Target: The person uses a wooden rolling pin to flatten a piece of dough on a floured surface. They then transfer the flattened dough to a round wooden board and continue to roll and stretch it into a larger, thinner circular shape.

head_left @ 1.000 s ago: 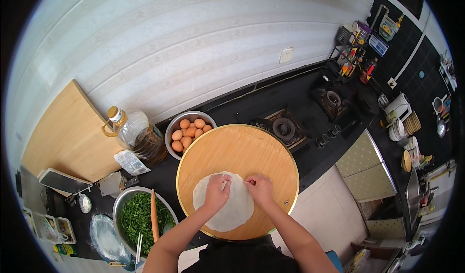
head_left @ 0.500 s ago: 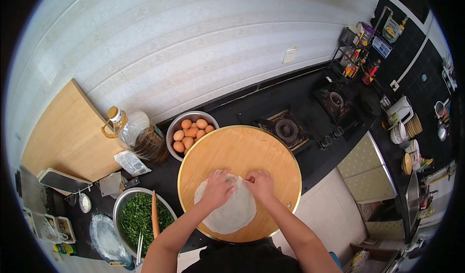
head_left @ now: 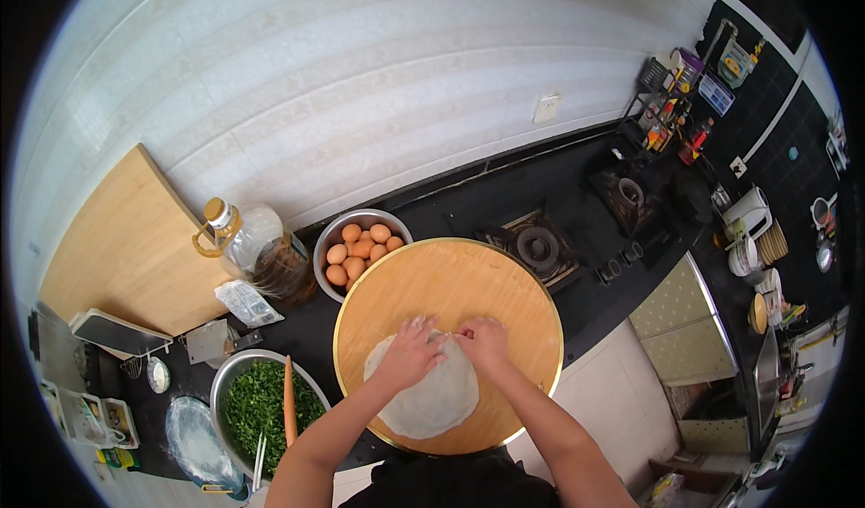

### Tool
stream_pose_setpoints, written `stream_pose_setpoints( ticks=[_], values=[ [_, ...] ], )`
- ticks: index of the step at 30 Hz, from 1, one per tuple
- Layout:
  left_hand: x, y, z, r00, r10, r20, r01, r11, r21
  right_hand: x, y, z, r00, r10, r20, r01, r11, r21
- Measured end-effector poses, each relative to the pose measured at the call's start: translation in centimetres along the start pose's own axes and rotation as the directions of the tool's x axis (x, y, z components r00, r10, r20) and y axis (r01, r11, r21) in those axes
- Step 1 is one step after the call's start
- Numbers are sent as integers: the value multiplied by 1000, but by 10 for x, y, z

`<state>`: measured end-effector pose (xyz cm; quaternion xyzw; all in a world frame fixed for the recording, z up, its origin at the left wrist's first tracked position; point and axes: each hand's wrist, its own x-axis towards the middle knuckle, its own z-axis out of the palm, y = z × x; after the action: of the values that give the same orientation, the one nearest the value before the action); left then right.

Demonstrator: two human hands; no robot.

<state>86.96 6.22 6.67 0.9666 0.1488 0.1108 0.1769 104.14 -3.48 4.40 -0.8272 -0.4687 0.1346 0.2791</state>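
Observation:
A thin, pale round sheet of dough (head_left: 432,404) lies on the near half of a large round wooden board (head_left: 450,278). My left hand (head_left: 412,353) rests over the dough's upper left part, palm down, its fingers apart. At the top right edge of the sheet, my right hand (head_left: 482,340) has thumb and fingertips pinched on the dough's rim. The hands are close together, fingertips almost meeting. Left of the board, a steel bowl (head_left: 315,384) holds chopped greens (head_left: 266,409). Chopsticks (head_left: 259,461) and a long tapered orange-brown stick (head_left: 289,400) rest at its right side.
Behind the board sit a steel bowl of brown eggs (head_left: 358,249) and a large oil jug (head_left: 261,251). A wooden panel (head_left: 117,247) leans on the wall. Gas burners (head_left: 538,249) lie right of the board. A flour-dusted blue tray (head_left: 200,440) is at the left.
My left hand's fingers have spread a little and shifted slightly right. The right hand keeps its pinch at the dough's edge. The whole view has shifted slightly.

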Motion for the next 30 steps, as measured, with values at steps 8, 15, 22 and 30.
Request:
stream_pose_setpoints(
  ticks=[8, 15, 22, 30],
  values=[
    [-6, 0, 5, 999, -44, -32, 42, 996, -76, 2, -4, 0, 998, -61, -18, 61, 998, -5],
    [-7, 9, -4, 1000, -2, -8, 1, 999, -35, 0, -2, 2, 992, -100, -76, 102, 995, 22],
    [-10, 9, -8, 1000, 21, -6, -21, 999, -30, -4, -2, 0, 989, -115, -92, 118, 992, 32],
    [-5, 14, -5, 998, -23, -59, 20, 998, -59, -8, -1, -1, 980, -168, -104, 178, 978, 106]
  ],
)
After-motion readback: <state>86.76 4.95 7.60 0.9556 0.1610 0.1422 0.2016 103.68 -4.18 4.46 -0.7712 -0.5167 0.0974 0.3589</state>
